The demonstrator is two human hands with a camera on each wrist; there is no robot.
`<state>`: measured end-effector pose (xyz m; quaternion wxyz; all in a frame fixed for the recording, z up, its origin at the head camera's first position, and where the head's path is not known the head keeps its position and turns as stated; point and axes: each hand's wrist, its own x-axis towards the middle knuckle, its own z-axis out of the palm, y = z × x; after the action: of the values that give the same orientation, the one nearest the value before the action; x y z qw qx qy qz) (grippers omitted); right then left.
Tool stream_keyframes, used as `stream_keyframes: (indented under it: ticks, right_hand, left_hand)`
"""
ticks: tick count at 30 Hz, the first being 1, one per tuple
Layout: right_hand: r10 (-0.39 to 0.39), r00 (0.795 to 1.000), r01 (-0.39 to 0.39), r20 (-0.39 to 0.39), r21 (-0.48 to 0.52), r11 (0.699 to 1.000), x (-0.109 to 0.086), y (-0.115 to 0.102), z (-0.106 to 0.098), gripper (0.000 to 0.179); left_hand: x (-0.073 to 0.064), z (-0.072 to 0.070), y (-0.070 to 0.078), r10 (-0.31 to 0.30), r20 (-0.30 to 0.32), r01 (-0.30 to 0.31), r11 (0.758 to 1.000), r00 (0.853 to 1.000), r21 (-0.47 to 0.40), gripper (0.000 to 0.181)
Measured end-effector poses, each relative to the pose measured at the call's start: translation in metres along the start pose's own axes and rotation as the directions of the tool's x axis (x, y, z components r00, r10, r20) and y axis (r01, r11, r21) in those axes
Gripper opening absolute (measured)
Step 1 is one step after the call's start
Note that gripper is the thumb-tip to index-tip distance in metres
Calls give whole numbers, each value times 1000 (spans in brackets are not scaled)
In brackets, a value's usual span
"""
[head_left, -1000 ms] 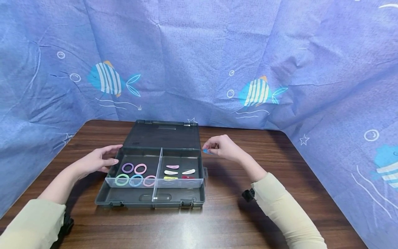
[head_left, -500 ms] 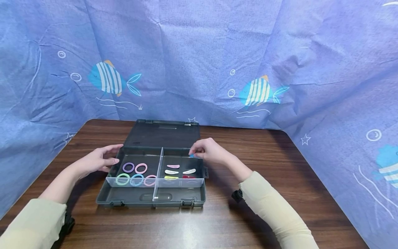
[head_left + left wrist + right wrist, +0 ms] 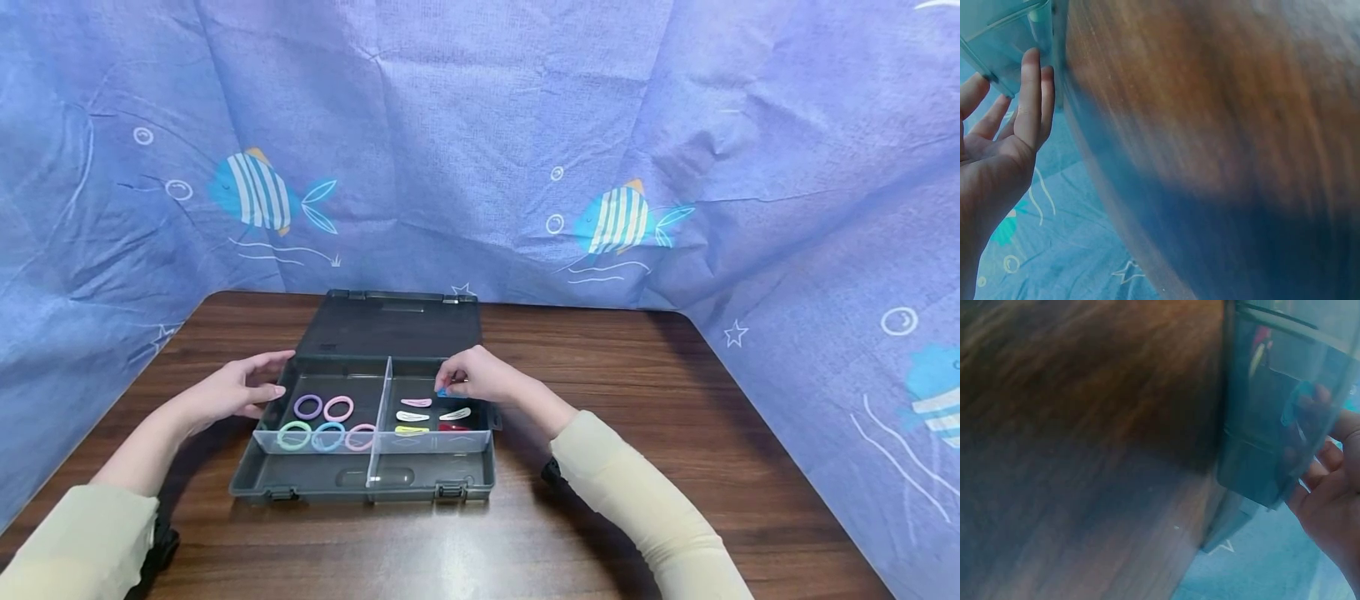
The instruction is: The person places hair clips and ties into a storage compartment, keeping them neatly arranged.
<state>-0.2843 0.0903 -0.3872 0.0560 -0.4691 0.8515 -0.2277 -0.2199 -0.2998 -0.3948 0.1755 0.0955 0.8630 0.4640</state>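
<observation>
A smoky-grey plastic box (image 3: 360, 493) lies on the table with its lid (image 3: 397, 325) folded back. My right hand (image 3: 480, 375) pinches a blue hair clip (image 3: 441, 392) low over the back right compartment. Below it lie a pink hair clip (image 3: 416, 402), two white clips (image 3: 412, 416), a yellow clip (image 3: 411, 430) and a red clip (image 3: 453, 427). In the right wrist view the blue clip (image 3: 1294, 403) shows through the box wall. Against the box's left side rests my left hand (image 3: 228, 389), fingers extended, also in the left wrist view (image 3: 1013, 137).
The back left compartment holds several hair ties, among them a purple one (image 3: 307, 407) and a green one (image 3: 293, 436). Clear dividers (image 3: 386, 392) split the box. A fish-patterned blue cloth (image 3: 465, 125) hangs behind the wooden table (image 3: 600, 375).
My right hand has moved left with the blue hair clip, from beside the box to over the back right compartment. My left hand has stayed at the box's left side.
</observation>
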Motion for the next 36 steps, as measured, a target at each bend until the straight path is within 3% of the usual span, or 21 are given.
stream_keyframes:
  ticks: [6, 15, 27, 30, 36]
  right_hand:
    - [-7, 999, 9, 35, -50, 999, 3, 0, 8, 11]
    - [134, 989, -122, 64, -164, 979, 6, -2, 17, 11]
    - [174, 983, -154, 65, -240, 959, 5, -3, 17, 14]
    - [153, 987, -138, 52, -223, 965, 3, -3, 15, 16]
    - [-38, 999, 33, -33, -130, 991, -6, 0, 4, 13]
  left_hand:
    - [-1, -1, -1, 4, 0, -4, 1000, 1000, -12, 72]
    - [-2, -2, -3, 7, 3, -7, 1000, 1000, -27, 72]
    - [3, -1, -1, 12, 8, -12, 1000, 1000, -19, 72]
    - [5, -1, 1, 16, 13, -16, 1000, 1000, -24, 72]
    - [6, -1, 3, 2, 27, -2, 1000, 1000, -16, 74]
